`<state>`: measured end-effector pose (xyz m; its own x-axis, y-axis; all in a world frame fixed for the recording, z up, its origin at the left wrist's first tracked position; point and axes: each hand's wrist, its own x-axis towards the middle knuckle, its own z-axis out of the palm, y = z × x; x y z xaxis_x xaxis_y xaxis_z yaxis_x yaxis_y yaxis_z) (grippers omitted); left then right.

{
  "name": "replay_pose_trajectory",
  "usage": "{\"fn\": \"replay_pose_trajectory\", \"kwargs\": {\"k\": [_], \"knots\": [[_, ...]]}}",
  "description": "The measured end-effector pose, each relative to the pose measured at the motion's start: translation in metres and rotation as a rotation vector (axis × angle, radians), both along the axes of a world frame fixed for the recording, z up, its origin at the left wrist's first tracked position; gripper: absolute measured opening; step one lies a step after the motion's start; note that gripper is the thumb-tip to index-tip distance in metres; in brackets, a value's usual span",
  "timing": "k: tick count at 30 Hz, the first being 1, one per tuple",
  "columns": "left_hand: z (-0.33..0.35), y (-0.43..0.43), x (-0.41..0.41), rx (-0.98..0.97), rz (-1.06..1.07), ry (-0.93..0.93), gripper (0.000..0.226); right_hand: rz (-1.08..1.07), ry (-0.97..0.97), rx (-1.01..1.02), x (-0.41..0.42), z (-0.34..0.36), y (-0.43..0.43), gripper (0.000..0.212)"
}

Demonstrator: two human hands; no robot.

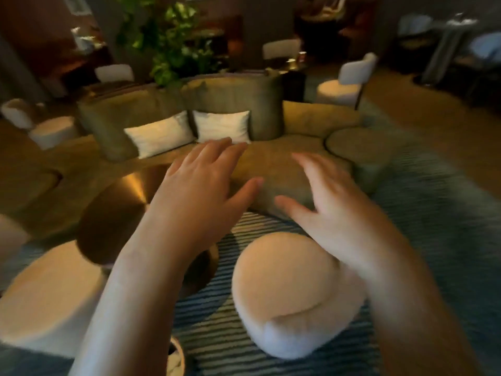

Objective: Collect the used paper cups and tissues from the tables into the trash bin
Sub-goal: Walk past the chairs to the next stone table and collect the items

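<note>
My left hand [200, 183] and my right hand [328, 202] are both raised in front of me, fingers spread, holding nothing. Below my left forearm stands a round brass table [116, 210]; its visible top is bare. At the bottom edge, beside my left arm, a small round bin [176, 359] shows pale crumpled stuff inside. Far back, a dark table [291, 67] carries small cup-like things [301, 57], too blurred to name. No cup or tissue is near my hands.
A cream round stool [292, 302] sits under my right forearm, another [46, 291] at the left. An olive sofa [230, 104] with two white pillows [162, 134] curves ahead, with an olive pouf [360, 150] at right. A striped rug [423, 218] covers the floor.
</note>
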<state>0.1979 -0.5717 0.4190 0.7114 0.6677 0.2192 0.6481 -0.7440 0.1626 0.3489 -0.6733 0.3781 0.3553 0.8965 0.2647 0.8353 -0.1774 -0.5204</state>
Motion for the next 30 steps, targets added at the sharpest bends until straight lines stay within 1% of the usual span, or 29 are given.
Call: {"fn": "replay_pose_trajectory", "kwargs": {"k": [4, 7, 11, 14, 19, 23, 26, 30], "knots": [[0.005, -0.057, 0.143, 0.015, -0.255, -0.086, 0.064, -0.255, 0.027, -0.02, 0.116, 0.014, -0.098, 0.073], [0.008, -0.117, 0.256, -0.012, -0.415, -0.148, 0.061, -0.448, -0.007, -0.013, 0.2, 0.024, -0.176, 0.077], [0.002, -0.187, 0.379, -0.037, -0.545, -0.126, 0.064, -0.689, -0.116, -0.036, 0.291, 0.028, -0.265, 0.08], [-0.004, -0.219, 0.449, -0.07, -0.64, -0.086, 0.068, -0.783, -0.103, -0.031, 0.345, 0.025, -0.309, 0.076], [-0.021, -0.247, 0.556, -0.113, -0.762, -0.009, 0.064, -0.905, -0.03, 0.003, 0.429, 0.004, -0.344, 0.07], [-0.035, -0.252, 0.647, -0.15, -0.833, 0.034, 0.062, -0.936, -0.004, -0.038, 0.505, -0.017, -0.345, 0.071], [-0.039, -0.245, 0.721, -0.126, -0.886, 0.008, 0.061, -0.95, -0.041, -0.06, 0.577, -0.02, -0.34, 0.071], [-0.025, -0.231, 0.821, -0.103, -0.898, -0.049, 0.056, -0.967, -0.078, -0.041, 0.684, 0.003, -0.323, 0.069]]}}
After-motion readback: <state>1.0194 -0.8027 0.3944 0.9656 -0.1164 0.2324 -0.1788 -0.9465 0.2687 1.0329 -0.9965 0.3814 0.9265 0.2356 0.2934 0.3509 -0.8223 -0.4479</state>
